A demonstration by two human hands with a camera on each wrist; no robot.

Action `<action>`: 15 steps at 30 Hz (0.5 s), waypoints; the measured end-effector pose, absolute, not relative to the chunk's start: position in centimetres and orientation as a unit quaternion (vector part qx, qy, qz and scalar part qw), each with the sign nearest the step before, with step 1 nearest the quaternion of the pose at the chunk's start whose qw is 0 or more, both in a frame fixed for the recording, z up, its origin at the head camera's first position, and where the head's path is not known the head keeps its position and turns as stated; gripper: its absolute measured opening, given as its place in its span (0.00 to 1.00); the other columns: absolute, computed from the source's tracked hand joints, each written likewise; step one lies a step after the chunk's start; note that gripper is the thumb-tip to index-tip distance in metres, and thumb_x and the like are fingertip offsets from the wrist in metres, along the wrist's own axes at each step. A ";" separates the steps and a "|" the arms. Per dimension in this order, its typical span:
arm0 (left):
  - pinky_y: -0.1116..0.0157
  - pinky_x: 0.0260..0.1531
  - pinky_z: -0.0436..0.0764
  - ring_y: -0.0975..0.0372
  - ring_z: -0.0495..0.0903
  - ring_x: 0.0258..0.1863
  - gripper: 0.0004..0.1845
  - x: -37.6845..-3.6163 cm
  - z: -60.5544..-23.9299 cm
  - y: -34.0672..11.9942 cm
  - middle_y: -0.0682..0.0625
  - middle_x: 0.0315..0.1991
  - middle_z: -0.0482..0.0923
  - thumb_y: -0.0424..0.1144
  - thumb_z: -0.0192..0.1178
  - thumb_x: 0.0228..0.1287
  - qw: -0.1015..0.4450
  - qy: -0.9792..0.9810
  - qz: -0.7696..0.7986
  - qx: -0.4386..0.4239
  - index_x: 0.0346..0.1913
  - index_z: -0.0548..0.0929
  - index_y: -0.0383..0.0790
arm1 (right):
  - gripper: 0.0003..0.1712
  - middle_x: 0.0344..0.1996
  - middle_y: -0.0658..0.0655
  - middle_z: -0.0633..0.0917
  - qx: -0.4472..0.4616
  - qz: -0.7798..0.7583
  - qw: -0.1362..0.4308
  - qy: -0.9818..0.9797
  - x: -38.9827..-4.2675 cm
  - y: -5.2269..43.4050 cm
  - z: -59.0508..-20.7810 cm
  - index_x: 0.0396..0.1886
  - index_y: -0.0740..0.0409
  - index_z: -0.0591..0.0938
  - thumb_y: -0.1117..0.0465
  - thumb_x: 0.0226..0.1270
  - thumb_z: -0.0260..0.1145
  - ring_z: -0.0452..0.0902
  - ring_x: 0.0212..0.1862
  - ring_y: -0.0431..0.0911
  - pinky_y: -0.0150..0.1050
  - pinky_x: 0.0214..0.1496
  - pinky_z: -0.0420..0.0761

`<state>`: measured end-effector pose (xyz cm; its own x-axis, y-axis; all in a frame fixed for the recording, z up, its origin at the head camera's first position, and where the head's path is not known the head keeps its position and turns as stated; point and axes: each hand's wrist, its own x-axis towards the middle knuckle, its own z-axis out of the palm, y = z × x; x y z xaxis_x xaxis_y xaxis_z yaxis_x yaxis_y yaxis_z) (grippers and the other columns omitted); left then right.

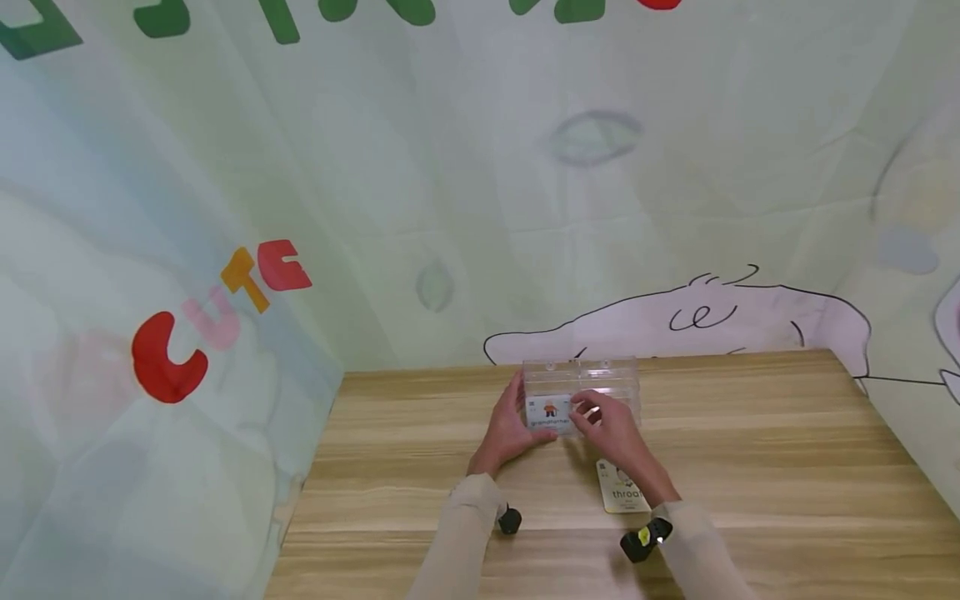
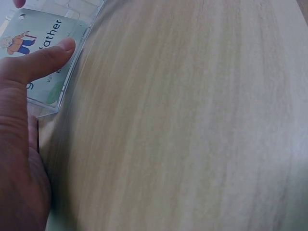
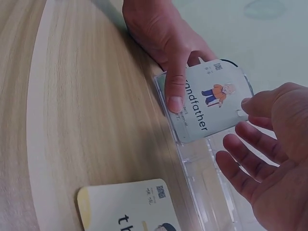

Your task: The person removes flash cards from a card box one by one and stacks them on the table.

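Note:
A clear plastic box [image 1: 611, 372] with compartments stands near the table's back edge. In its front left section is a flash card [image 1: 542, 410] printed "grandfather", with a small figure holding a cane. My left hand [image 1: 508, 429] grips the box's left end, and its thumb [image 2: 53, 57] lies across the card's lower part. At the card's upper right corner, by the punched hole, my right hand [image 1: 617, 432] pinches the edge between thumb [image 3: 255, 103] and index finger; the other fingers are spread. A second card [image 1: 618, 498] printed "throat" lies face up below the right hand, partly covered by the wrist.
The wood-grain table [image 1: 750, 467] extends to both sides of the box. Behind it hangs a printed cloth [image 1: 480, 208] with a cartoon outline, and another stretch of cloth [image 1: 150, 467] with coloured letters runs along the left. A black wrist camera [image 1: 637, 546] sits on the right forearm.

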<state>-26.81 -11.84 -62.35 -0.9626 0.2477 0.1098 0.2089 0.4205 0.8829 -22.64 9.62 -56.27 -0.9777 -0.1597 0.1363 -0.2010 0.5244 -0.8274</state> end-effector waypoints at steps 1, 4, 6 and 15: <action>0.59 0.75 0.66 0.52 0.64 0.76 0.70 -26.8 -62.4 -11.8 0.44 0.79 0.59 0.43 0.87 0.44 0.019 0.842 0.521 0.136 0.84 0.47 0.45 | 0.11 0.37 0.56 0.87 0.098 0.479 0.018 -0.872 -22.6 9.6 -56.3 0.51 0.61 0.85 0.67 0.70 0.71 0.83 0.37 0.48 0.39 0.39 0.86; 0.61 0.75 0.65 0.53 0.63 0.76 0.71 -26.9 -62.3 -11.7 0.44 0.80 0.59 0.44 0.87 0.44 0.021 0.843 0.520 0.136 0.84 0.47 0.45 | 0.12 0.38 0.56 0.87 0.091 0.487 0.008 -0.869 -22.6 9.6 -56.3 0.52 0.62 0.84 0.66 0.70 0.70 0.83 0.38 0.49 0.41 0.40 0.86; 0.62 0.75 0.65 0.54 0.63 0.76 0.71 -26.9 -62.3 -11.7 0.45 0.80 0.58 0.44 0.87 0.44 0.023 0.843 0.520 0.134 0.85 0.46 0.46 | 0.13 0.38 0.56 0.87 0.088 0.490 0.005 -0.867 -22.6 9.5 -56.5 0.53 0.61 0.84 0.66 0.71 0.70 0.83 0.39 0.49 0.42 0.41 0.86; 0.60 0.75 0.66 0.53 0.63 0.76 0.69 -26.6 -61.9 -11.8 0.44 0.80 0.58 0.45 0.86 0.46 0.025 0.850 0.511 0.128 0.85 0.46 0.45 | 0.13 0.38 0.56 0.87 0.082 0.494 0.007 -0.865 -22.6 9.3 -56.6 0.54 0.60 0.83 0.66 0.71 0.70 0.83 0.39 0.49 0.42 0.41 0.86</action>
